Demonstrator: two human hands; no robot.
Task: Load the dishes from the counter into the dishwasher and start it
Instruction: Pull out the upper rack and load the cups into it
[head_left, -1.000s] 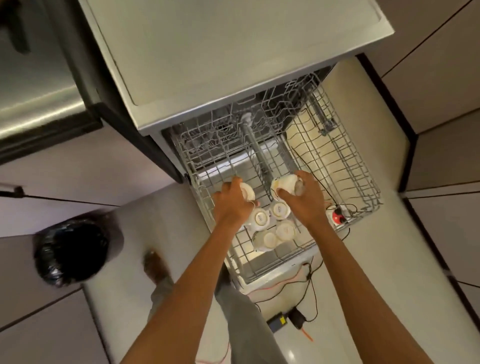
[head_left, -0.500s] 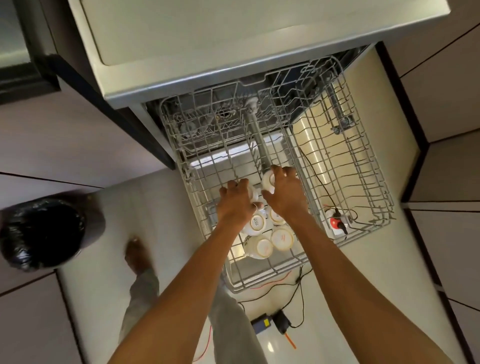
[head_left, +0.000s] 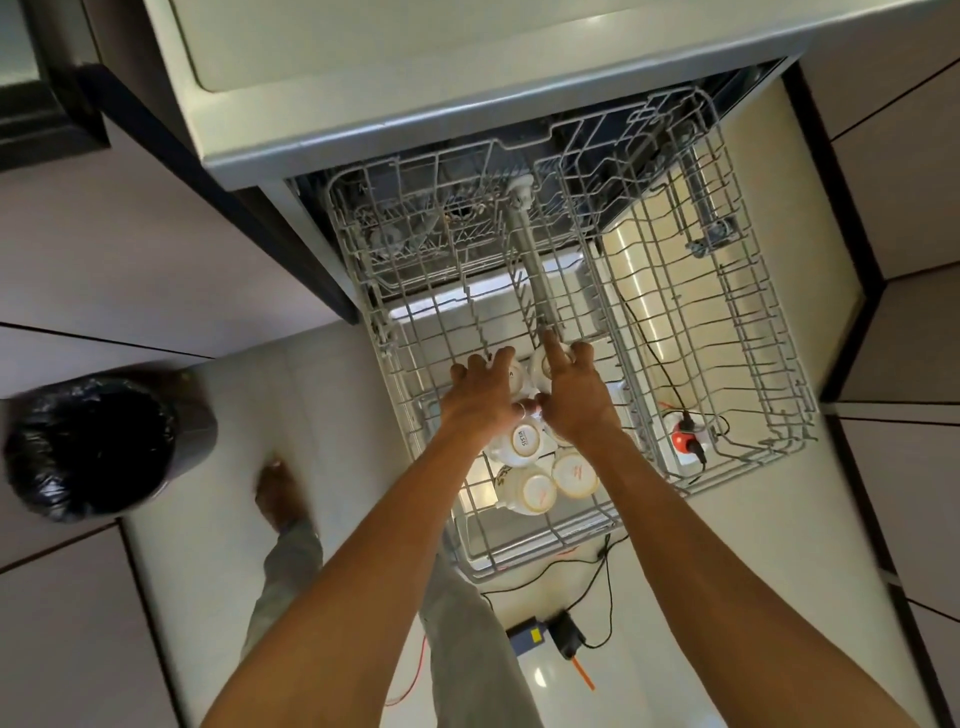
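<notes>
Now my left grip holds the left cup, my right grip the right cup, both directly beneath, in the rack's left half.

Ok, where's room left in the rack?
Bare: the right half of the rack, centre divider to right rim, and the back left beside the spray tube. Crowded: front centre, cups cluster at the left hand and right hand.
</notes>
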